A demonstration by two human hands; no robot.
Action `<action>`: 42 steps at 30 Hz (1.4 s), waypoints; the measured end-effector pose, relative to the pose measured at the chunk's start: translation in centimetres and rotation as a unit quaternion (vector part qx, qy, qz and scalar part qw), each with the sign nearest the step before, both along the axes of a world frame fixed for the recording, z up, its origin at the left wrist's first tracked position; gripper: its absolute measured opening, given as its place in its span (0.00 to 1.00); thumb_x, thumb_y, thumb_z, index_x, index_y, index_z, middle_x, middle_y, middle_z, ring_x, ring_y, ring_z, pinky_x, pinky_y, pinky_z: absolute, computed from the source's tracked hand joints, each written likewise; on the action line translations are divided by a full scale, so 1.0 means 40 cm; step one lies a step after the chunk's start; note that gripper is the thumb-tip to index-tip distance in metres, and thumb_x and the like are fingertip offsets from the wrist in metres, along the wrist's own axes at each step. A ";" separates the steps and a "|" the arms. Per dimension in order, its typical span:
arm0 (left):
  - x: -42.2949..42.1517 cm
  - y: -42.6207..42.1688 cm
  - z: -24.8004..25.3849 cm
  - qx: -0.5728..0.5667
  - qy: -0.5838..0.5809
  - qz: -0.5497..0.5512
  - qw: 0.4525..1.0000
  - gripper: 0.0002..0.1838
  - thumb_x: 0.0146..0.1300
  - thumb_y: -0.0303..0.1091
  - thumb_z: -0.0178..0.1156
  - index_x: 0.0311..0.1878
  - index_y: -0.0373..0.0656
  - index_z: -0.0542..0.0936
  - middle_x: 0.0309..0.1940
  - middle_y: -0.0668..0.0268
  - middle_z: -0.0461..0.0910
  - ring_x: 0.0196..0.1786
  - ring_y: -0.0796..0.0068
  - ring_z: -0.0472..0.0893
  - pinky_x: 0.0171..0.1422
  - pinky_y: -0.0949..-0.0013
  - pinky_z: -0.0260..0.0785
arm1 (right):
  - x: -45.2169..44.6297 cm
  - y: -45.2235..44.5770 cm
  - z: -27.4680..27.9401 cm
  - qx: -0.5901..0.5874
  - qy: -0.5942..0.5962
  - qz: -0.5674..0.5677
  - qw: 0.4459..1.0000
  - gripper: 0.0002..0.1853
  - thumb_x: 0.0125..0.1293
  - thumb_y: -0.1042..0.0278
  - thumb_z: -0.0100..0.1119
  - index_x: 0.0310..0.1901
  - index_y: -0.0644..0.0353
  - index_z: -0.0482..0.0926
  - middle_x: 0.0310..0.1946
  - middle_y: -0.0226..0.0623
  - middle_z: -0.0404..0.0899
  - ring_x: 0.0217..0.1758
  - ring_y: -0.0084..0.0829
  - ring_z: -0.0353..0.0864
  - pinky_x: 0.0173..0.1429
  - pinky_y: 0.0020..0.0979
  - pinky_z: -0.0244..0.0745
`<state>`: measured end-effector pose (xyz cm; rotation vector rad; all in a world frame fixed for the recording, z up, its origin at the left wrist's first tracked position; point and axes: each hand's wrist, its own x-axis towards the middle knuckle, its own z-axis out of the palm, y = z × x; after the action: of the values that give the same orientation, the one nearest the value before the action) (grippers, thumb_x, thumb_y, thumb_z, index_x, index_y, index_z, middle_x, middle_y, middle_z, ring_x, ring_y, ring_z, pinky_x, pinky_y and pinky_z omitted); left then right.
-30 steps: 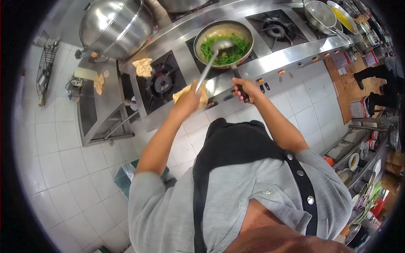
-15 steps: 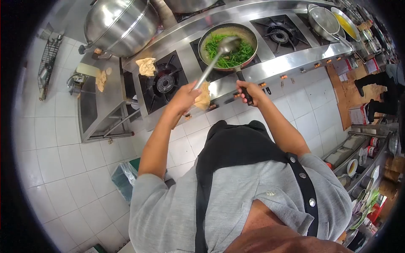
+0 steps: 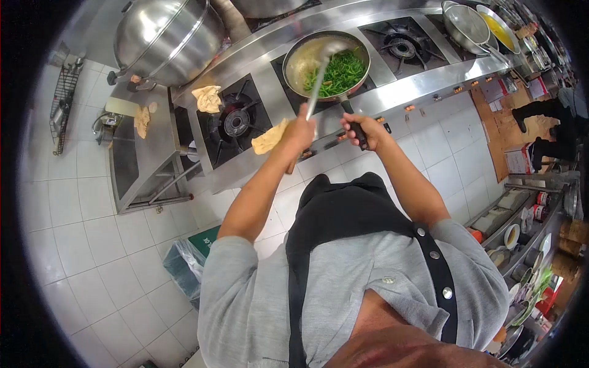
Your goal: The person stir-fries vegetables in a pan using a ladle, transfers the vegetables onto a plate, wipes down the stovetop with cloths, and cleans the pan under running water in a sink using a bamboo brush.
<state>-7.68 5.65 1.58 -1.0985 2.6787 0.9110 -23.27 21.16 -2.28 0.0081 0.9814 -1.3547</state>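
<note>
A frying pan point(image 3: 300, 60) sits on the stove, its handle toward me. Chopped green vegetables point(image 3: 345, 75) are heaped on its right side, and the left part of its pale inside shows. My left hand point(image 3: 298, 134) is closed round the handle of a metal ladle point(image 3: 316, 91). The ladle's bowl, blurred, is over the far edge of the greens. The fingers of my right hand point(image 3: 372, 130) wrap the black pan handle point(image 3: 357, 134). A tan cloth point(image 3: 267, 140) lies at the stove's front edge beside my left wrist.
Left of the pan are an unused burner point(image 3: 237, 122), another tan cloth point(image 3: 207, 99) and a large steel pot point(image 3: 164, 43). To the right are a burner point(image 3: 404, 49), a strainer point(image 3: 467, 27) and a bowl of yellow liquid point(image 3: 500, 30). Another person's legs point(image 3: 543, 116) show at far right.
My left hand has moved right and a little forward with the ladle, which now stands steeper. The greens, spread across the pan before, are now gathered on its right side. My right hand keeps its grip.
</note>
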 end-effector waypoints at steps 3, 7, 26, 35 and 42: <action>0.111 -0.013 0.015 0.011 0.071 -0.099 0.993 0.32 0.67 0.41 0.52 0.72 0.41 0.58 0.52 0.39 0.76 0.54 0.47 0.78 0.57 0.57 0.69 | -0.021 -0.026 -0.044 -0.067 -0.104 0.005 0.992 0.12 0.68 0.59 0.55 0.32 0.57 0.70 0.19 0.22 0.68 0.16 0.17 0.66 0.15 0.20 0.59; 0.251 -0.053 0.451 0.014 0.001 -0.179 0.984 0.34 0.65 0.39 0.56 0.71 0.41 0.59 0.59 0.44 0.73 0.59 0.52 0.75 0.65 0.63 0.63 | 0.077 0.092 0.036 -0.057 0.009 0.033 0.998 0.17 0.66 0.65 0.55 0.19 0.53 0.66 0.11 0.25 0.62 0.10 0.21 0.61 0.15 0.24 0.60; 0.218 -0.026 0.750 0.120 -0.263 -0.255 0.923 0.38 0.54 0.36 0.60 0.68 0.33 0.63 0.24 0.57 0.79 0.21 0.70 0.77 0.28 0.67 0.70 | 0.117 0.198 0.188 0.028 0.008 0.038 0.999 0.18 0.67 0.65 0.51 0.18 0.53 0.65 0.10 0.28 0.63 0.09 0.23 0.63 0.13 0.26 0.60; 0.186 0.002 0.524 -0.032 -0.154 -0.225 0.961 0.33 0.57 0.33 0.54 0.67 0.31 0.62 0.43 0.40 0.79 0.50 0.43 0.78 0.56 0.53 0.68 | 0.107 0.134 0.123 -0.029 0.072 0.017 0.997 0.17 0.68 0.64 0.50 0.19 0.56 0.68 0.09 0.30 0.64 0.09 0.25 0.63 0.16 0.27 0.61; 0.173 -0.036 0.717 0.080 -0.231 -0.239 0.940 0.36 0.55 0.36 0.60 0.68 0.33 0.63 0.23 0.61 0.78 0.18 0.73 0.74 0.25 0.68 0.68 | 0.036 0.040 0.132 -0.054 0.021 0.015 0.998 0.15 0.67 0.66 0.49 0.21 0.54 0.66 0.10 0.25 0.64 0.09 0.22 0.62 0.13 0.25 0.59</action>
<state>-0.75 4.22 30.27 -0.5023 2.2696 0.6625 -21.84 22.77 2.99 -0.1175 0.9389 -1.3845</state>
